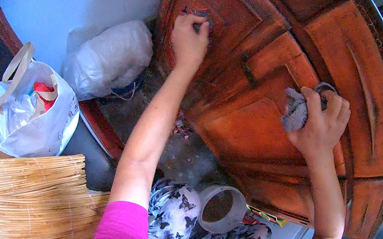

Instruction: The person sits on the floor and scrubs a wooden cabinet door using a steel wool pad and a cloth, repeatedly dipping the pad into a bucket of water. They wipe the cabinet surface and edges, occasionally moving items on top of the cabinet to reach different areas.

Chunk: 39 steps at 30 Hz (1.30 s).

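A brown wooden panel [242, 126] with carved frames and grooves leans in front of me, its curved edge on the right. My right hand [321, 119] presses a bunched grey cloth [294, 110] against its middle right part, fingers curled over it. Higher up, my left hand [190, 39] is closed at the upper left part of the panel. A small dark piece shows at its fingertips, too hidden to name. The wood there looks dark and reddish around the fingers.
Between my knees stands a whitish bucket [221, 208] with dark contents. To the left are a white tote bag [41, 118], a rolled reed mat [34, 204] and a plastic-wrapped bundle [111, 57]. Small scraps [182, 128] litter the floor beside the panel.
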Tool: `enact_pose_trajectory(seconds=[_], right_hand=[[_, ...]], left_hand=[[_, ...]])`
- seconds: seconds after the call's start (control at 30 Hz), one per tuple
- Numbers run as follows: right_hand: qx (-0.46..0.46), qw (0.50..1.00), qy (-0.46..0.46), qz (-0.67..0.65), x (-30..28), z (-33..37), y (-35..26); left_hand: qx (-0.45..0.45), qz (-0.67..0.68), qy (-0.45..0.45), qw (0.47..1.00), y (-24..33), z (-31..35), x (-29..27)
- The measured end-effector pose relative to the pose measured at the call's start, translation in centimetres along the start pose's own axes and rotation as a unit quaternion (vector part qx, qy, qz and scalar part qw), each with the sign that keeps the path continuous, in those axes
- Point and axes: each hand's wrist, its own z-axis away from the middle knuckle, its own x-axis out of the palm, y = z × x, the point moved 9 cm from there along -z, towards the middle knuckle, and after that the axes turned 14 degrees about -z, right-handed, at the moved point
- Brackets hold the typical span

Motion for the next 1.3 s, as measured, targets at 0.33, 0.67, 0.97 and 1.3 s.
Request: enact_pose_trajectory(seconds=[0.33, 0.67, 0.97, 1.3], right_hand=[[-0.004, 1.0, 0.006, -0.002, -0.3, -0.3, -0.3], [-0.002, 1.0, -0.011, -0.013, 0.0, -0.3, -0.8], [-0.01, 0.999, -0.008, -0.044, -0.1, -1.0, -1.4], [-0.017, 0.999, -0.006, -0.046, -0.4, -1.4, -1.4]], left_hand=[[-0.078, -0.019, -0.011, 0.997, -2.5, -3.2, 0.4], [-0.163, -0.067, -0.06, 0.982, -3.4, -4.9, -0.2], [-0.129, -0.092, 0.006, 0.987, -4.4, -5.8, -0.3], [-0.147, -0.055, 0.0, 0.988, -4.6, -5.2, 0.4]])
